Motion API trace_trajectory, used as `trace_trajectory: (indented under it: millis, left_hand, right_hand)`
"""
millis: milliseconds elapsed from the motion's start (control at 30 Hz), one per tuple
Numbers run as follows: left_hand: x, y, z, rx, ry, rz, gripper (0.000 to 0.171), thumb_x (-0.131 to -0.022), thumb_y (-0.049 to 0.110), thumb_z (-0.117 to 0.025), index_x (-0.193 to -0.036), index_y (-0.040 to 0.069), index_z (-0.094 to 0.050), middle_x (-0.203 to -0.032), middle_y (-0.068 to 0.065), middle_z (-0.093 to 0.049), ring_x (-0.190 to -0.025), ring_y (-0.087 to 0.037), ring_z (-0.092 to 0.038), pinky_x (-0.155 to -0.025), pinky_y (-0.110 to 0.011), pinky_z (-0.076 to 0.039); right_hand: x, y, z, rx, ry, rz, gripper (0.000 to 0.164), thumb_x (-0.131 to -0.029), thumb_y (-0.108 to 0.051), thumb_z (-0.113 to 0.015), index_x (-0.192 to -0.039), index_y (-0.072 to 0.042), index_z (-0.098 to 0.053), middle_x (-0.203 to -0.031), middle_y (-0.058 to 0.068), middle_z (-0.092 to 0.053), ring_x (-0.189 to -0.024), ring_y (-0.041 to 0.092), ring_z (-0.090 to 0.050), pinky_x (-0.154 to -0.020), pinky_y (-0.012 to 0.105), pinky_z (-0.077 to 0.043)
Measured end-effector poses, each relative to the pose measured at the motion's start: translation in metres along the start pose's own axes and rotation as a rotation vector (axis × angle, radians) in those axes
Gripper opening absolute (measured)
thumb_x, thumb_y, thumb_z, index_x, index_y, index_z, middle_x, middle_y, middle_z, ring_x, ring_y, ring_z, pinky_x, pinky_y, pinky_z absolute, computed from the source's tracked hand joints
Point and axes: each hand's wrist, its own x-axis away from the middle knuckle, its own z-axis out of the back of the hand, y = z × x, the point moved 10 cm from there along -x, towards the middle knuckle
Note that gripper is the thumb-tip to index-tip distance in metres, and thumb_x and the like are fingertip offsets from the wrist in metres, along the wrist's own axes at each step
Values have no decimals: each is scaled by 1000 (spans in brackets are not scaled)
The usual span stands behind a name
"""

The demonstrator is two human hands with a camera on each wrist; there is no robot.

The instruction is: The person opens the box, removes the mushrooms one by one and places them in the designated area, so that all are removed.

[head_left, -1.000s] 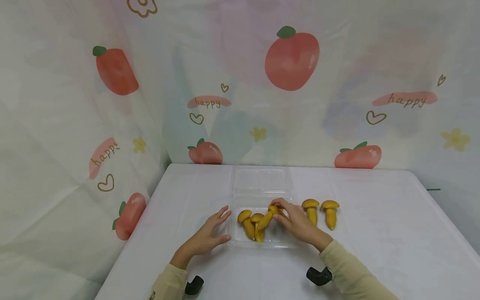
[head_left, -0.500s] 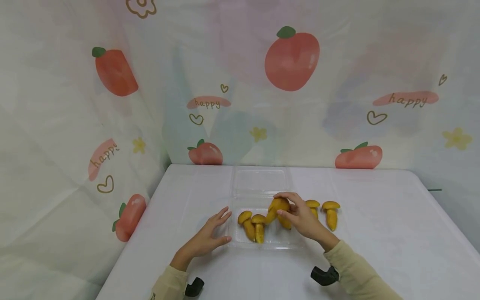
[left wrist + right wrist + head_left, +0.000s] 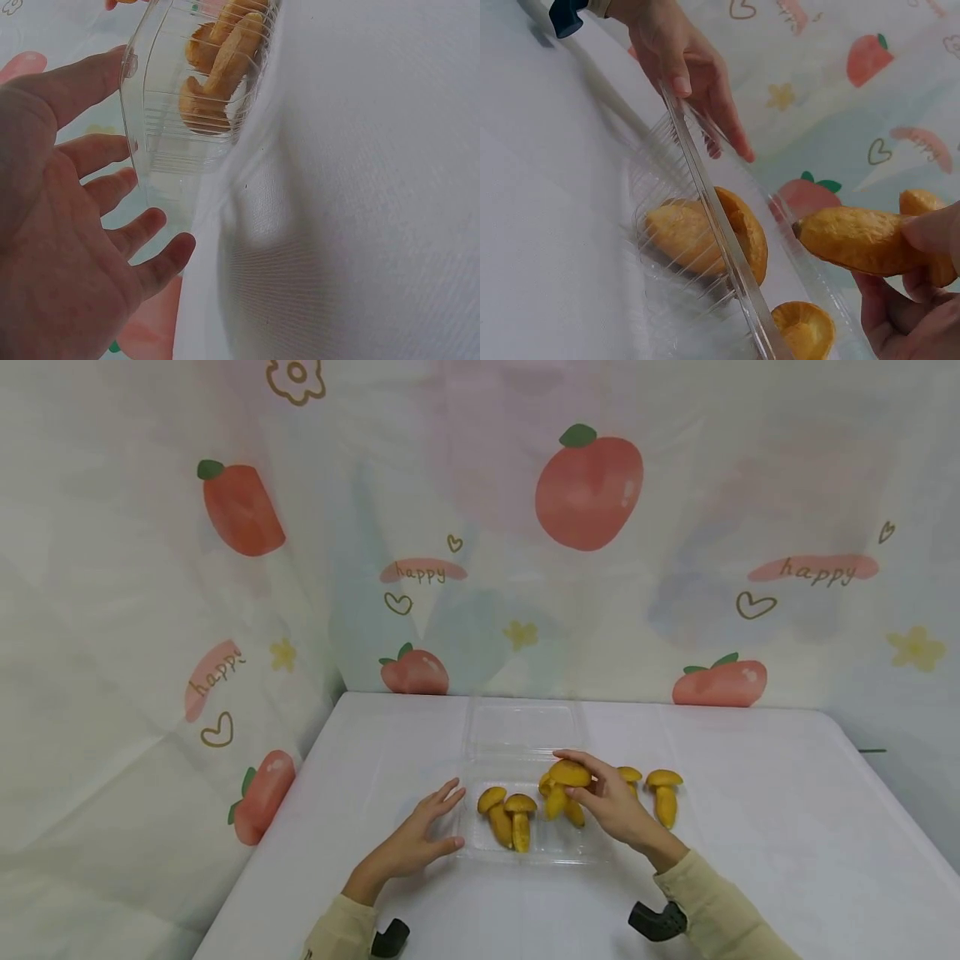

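My right hand (image 3: 621, 807) pinches a yellow mushroom (image 3: 568, 772) by its stem, cap up, over the right part of a clear plastic clamshell box (image 3: 546, 847). Behind and below it another mushroom (image 3: 574, 813) shows only in part. Two more, a left mushroom (image 3: 495, 820) and a right mushroom (image 3: 521, 823), lie side by side in the left part of the box. With fingers spread, my left hand (image 3: 82, 217) rests its thumb and a fingertip against the box's left rim. In the right wrist view the held mushroom (image 3: 855, 238) is above the rim.
The box's raised lid (image 3: 523, 727) stands open at the back. Right of the box, one mushroom (image 3: 665, 799) lies on the white table, and a second mushroom (image 3: 630, 773) is partly behind my right hand. Black curved mounts (image 3: 657, 922) sit at the wrists.
My right hand has lifted the mushroom away from the left pair and carried it right, turning its cap up. The left hand has stayed at the box's left side.
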Motion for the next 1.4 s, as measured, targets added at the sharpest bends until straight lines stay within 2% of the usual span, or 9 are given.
trace_trajectory:
  millis: [167,267,467,633,733,900,1167,1300,1400]
  left_hand:
    - [0,0,-1,4,-4,-4,72,-98,24,-67,-159,7,-31,-171,-12,-13,-156,-44,-14,-118,-72,-21]
    - [0,1,0,-3,-3,-9,73,-98,24,-67,-159,6,-32,-171,-13,-13,-155,-45,-15,-118,-72,-21]
    - [-1,1,0,-9,-2,-8,73,-98,25,-68,-159,8,-32,-172,-11,-14,-155,-45,-15,-118,-72,-21]
    - [-1,0,-1,-1,-3,-6,72,-98,24,-68,-158,8,-32,-172,-12,-13,-155,-44,-14,-118,-72,-21]
    - [-1,1,-1,0,0,-14,72,-98,24,-68,-158,6,-33,-171,-14,-14,-155,-46,-15,-117,-73,-21]
    - [-1,0,0,-6,3,-9,73,-98,25,-68,-158,7,-32,-171,-14,-14,-155,-46,-15,-116,-74,-22]
    - [0,-1,0,-6,-1,-4,72,-98,25,-68,-159,9,-33,-171,-12,-14,-155,-45,-15,-117,-73,-21]
    - [-1,-1,0,-10,-1,-13,72,-98,25,-68,-158,7,-33,-171,-13,-14,-155,-46,-16,-116,-74,-22]
    - [-1,-2,0,-14,-5,-9,72,-98,25,-67,-159,7,-32,-171,-13,-13,-155,-46,-15,-117,-73,-22]
  right_hand:
    - [5,4,7,7,48,-67,55,-103,1,-52,-154,-6,-33,-138,29,-51,-97,5,-61,-81,21,-57]
    - [7,6,13,-3,89,-81,54,-104,-2,-51,-153,-9,-28,-135,30,-52,-94,7,-63,-80,21,-57]
    - [10,-1,22,7,153,-20,44,-104,-3,-53,-145,1,-38,-136,30,-54,-100,3,-61,-81,16,-55]
    - [15,-7,24,58,127,9,59,-99,-4,-61,-152,-3,-35,-138,28,-52,-102,10,-61,-83,17,-54]
    - [18,-12,25,57,103,54,63,-99,-1,-61,-155,-2,-31,-140,30,-49,-104,11,-62,-84,16,-55]
    - [26,-20,31,48,94,108,64,-98,5,-59,-155,3,-30,-142,32,-45,-109,1,-62,-84,15,-56]
    - [37,-26,48,204,182,138,64,-95,5,-63,-153,2,-35,-142,28,-50,-111,-6,-56,-90,8,-49]
    - [42,-24,56,284,216,122,63,-95,4,-64,-152,3,-37,-139,25,-53,-110,-10,-54,-88,7,-48]
    - [45,-21,63,301,228,110,63,-95,4,-64,-152,5,-36,-139,26,-53,-112,-12,-53,-90,5,-47]
